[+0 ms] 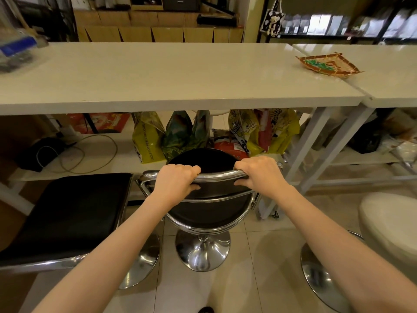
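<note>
Left hand (174,179): wrapped over the left end of the rail, fingers curled down the far side, thumb tucked beneath; a full grip, nothing else in it.
Right hand (259,171): clasps the right end of the rail the same way, fingers curled over the top, thumb under.
Rail (220,176): a chrome tube that curves along the top of the stool's back, bare between the two hands.
Stool (209,213): black padded back and round seat on a chrome post, dead centre before the person, its seat towards the table at 12 o'clock.
Base (203,250): a wide chrome disc flat on the tiled floor, at 6 o'clock from the seat.
Handling: probably bottom-heavy and stiff. The polished tube looks slippery, and the seat may swivel, so two spread hands on the rail seem the best hold.
Floor: smooth tiles, so dragging may scrape; tilting back onto the base's edge looks easier.
Table (158,75): white top, bags (149,136) on the shelf beneath.
Neighbours: square stool (67,211) at 9 o'clock, close beside; white stool (390,222) at 3 o'clock, further apart.
</note>
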A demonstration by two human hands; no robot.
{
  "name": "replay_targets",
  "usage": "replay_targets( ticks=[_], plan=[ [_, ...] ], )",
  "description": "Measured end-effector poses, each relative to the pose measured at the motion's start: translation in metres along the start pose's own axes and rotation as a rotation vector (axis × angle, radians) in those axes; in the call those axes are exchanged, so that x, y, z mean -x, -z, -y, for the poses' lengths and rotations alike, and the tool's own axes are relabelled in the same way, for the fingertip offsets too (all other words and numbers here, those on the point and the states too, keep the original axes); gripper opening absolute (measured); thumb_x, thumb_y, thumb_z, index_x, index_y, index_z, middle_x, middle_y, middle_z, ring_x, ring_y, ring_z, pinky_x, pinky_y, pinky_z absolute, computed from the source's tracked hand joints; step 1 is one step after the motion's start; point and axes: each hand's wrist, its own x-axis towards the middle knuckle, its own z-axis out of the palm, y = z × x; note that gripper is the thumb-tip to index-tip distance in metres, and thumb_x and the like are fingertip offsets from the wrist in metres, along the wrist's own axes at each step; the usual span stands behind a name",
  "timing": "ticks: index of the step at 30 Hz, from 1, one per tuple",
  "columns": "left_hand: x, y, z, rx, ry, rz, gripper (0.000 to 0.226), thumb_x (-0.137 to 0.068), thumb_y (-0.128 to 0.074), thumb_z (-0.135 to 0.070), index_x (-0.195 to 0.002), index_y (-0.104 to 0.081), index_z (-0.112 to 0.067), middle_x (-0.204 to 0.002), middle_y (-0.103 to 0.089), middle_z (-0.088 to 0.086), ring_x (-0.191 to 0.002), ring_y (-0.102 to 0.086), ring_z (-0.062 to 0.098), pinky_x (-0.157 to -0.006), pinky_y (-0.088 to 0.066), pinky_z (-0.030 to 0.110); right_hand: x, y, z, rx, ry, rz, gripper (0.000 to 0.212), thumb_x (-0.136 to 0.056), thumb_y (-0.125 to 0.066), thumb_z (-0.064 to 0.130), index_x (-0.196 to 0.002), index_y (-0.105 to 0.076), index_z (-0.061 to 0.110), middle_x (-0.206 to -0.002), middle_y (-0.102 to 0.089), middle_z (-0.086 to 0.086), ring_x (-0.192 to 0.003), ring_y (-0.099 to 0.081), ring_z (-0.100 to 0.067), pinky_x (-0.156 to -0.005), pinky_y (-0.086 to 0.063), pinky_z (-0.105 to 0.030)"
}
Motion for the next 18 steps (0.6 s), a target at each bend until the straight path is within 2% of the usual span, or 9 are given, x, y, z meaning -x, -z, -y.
replay_targets(
  ticks=[7, 9, 11, 13, 16, 18],
  plan=[
    [0.002, 0.003, 0.005, 0.007, -0.037, 0.004, 0.031, -0.090, -0.054, -0.039, -0.112, -0.054, -0.016, -0.092, -0.068, 0.002, -0.082, -0.065, 0.020, -0.055, -0.033, 0.027, 0.001, 0.000, 0.007, 0.035, -0.027, 0.023, 0.043, -0.045, -0.091, 0.038, -0.066, -0.060, 0.016, -0.049, -0.056, 0.003, -0.039, -0.055, -0.020, -0.042, -0.021, -0.020],
    [0.003, 0.002, 0.008, 0.034, -0.050, -0.018, 0.030, -0.086, -0.060, -0.038, -0.105, -0.057, -0.015, -0.082, -0.068, 0.003, -0.073, -0.065, 0.020, -0.051, -0.031, 0.027, 0.000, 0.000, 0.009, 0.030, -0.035, 0.023, 0.043, -0.043, -0.092, 0.037, -0.064, -0.061, 0.016, -0.049, -0.056, 0.003, -0.039, -0.055, -0.020, -0.044, -0.021, -0.018],
    [0.004, 0.000, 0.013, 0.027, -0.085, -0.026, 0.031, -0.074, -0.075, -0.036, -0.090, -0.062, -0.014, -0.064, -0.065, 0.001, -0.055, -0.062, 0.019, -0.044, -0.027, 0.023, 0.000, 0.000, 0.013, 0.025, -0.046, 0.039, 0.044, -0.042, -0.092, 0.037, -0.064, -0.061, 0.015, -0.049, -0.057, 0.003, -0.039, -0.056, -0.019, -0.044, -0.021, -0.017],
    [0.005, -0.002, 0.018, 0.031, -0.091, -0.038, 0.033, -0.064, -0.082, -0.034, -0.081, -0.063, -0.014, -0.054, -0.062, 0.001, -0.045, -0.059, 0.019, -0.042, -0.024, 0.021, 0.000, 0.000, 0.016, 0.030, -0.042, 0.049, 0.041, -0.046, -0.090, 0.037, -0.068, -0.062, 0.015, -0.052, -0.060, 0.002, -0.043, -0.059, -0.019, -0.042, -0.025, -0.019],
    [0.005, -0.003, 0.020, 0.056, -0.083, -0.042, 0.031, -0.067, -0.080, -0.034, -0.083, -0.062, -0.014, -0.057, -0.063, 0.001, -0.049, -0.060, 0.020, -0.043, -0.026, 0.022, -0.002, 0.000, 0.017, 0.021, -0.029, 0.080, 0.033, -0.068, -0.079, 0.040, -0.086, -0.065, 0.015, -0.070, -0.067, -0.001, -0.062, -0.065, -0.024, -0.048, -0.029, -0.024],
    [0.004, -0.002, 0.017, 0.066, -0.055, -0.033, 0.028, -0.076, -0.072, -0.036, -0.091, -0.060, -0.015, -0.068, -0.066, 0.001, -0.059, -0.063, 0.021, -0.046, -0.030, 0.024, -0.002, 0.001, 0.016, 0.025, -0.034, 0.100, 0.034, -0.066, -0.081, 0.040, -0.085, -0.065, 0.016, -0.068, -0.066, 0.000, -0.060, -0.064, -0.023, -0.048, -0.027, -0.022]
  ],
)
